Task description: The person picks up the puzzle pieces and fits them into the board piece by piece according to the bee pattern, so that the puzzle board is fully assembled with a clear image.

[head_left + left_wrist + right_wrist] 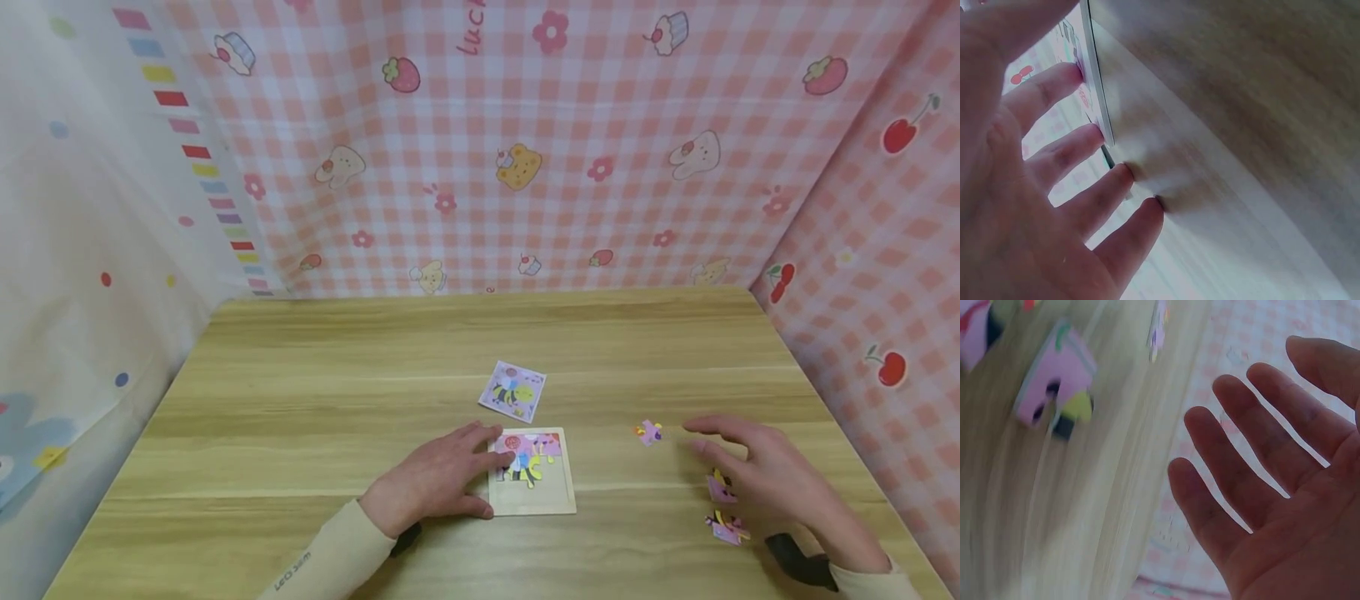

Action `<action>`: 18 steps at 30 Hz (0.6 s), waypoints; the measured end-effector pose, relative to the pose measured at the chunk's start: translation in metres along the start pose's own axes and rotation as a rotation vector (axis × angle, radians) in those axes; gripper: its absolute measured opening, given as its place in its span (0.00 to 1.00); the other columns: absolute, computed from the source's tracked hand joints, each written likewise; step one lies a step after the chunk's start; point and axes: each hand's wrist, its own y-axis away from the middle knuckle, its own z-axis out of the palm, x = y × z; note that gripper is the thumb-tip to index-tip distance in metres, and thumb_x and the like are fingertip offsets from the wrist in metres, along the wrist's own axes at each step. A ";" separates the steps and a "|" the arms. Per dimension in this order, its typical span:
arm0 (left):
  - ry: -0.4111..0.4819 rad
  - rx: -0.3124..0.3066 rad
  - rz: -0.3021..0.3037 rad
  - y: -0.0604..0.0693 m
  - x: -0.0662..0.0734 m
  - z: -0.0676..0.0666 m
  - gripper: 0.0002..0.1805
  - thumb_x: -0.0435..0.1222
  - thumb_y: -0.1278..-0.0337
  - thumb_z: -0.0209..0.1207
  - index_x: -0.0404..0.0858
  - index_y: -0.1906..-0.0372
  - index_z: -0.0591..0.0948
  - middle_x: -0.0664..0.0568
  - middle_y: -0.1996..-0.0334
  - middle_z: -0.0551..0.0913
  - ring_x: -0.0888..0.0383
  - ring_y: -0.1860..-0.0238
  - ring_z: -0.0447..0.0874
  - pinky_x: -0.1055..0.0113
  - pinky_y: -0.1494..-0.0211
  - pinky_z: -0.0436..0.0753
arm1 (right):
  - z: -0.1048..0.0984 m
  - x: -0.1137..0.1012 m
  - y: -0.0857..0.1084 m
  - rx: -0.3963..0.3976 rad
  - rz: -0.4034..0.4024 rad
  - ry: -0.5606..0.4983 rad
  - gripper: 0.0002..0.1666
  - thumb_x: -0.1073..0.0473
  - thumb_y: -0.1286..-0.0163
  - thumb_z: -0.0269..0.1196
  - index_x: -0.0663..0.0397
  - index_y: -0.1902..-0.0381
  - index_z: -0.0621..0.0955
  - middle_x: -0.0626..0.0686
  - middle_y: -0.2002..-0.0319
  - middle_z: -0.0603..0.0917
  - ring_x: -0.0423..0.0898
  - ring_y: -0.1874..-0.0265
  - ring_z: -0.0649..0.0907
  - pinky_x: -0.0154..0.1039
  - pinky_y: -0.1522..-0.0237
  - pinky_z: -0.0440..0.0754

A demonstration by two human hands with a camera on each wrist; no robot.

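A square wooden puzzle frame [532, 502] lies at the front middle of the table, its upper part filled with pink, blue and yellow bee-picture pieces [525, 467]. My left hand [438, 475] rests along the frame's left side, fingers spread, with fingertips on its edge and pieces. My right hand [780, 471] hovers empty at the right, fingers extended, above and beside loose pieces. One pink piece [648, 432] lies left of its fingertips; another [722, 487] is beneath the hand, and a third group [727, 528] is nearer the front. In the right wrist view a pink-and-yellow piece [1060, 378] lies beside the fingers.
Behind the frame lies a square picture card [513, 391] showing a bee, slightly turned. The wood-grain table [337, 358] meets a pink checked cloth [465, 167] at the back and right, and a white patterned cloth [82, 208] at the left.
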 end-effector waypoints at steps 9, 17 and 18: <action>-0.025 0.030 0.007 0.000 0.000 0.002 0.41 0.59 0.43 0.70 0.52 0.25 0.74 0.48 0.23 0.67 0.46 0.25 0.66 0.56 0.24 0.69 | -0.027 0.029 0.016 -0.002 0.129 -0.122 0.17 0.56 0.23 0.64 0.53 0.40 0.85 0.51 0.47 0.88 0.24 0.53 0.81 0.19 0.59 0.78; 0.001 0.017 0.002 0.000 0.000 0.002 0.41 0.59 0.43 0.70 0.52 0.25 0.74 0.49 0.23 0.66 0.45 0.24 0.65 0.54 0.23 0.68 | -0.039 0.057 0.038 -0.013 0.183 -0.243 0.20 0.62 0.22 0.62 0.68 0.37 0.80 0.27 0.48 0.83 0.26 0.56 0.83 0.24 0.63 0.82; 0.005 0.013 0.001 -0.001 0.000 0.002 0.41 0.59 0.43 0.70 0.52 0.25 0.73 0.49 0.22 0.66 0.45 0.24 0.65 0.54 0.23 0.68 | -0.039 0.061 0.041 -0.010 0.188 -0.252 0.20 0.63 0.22 0.62 0.69 0.38 0.80 0.25 0.48 0.82 0.26 0.56 0.84 0.24 0.63 0.83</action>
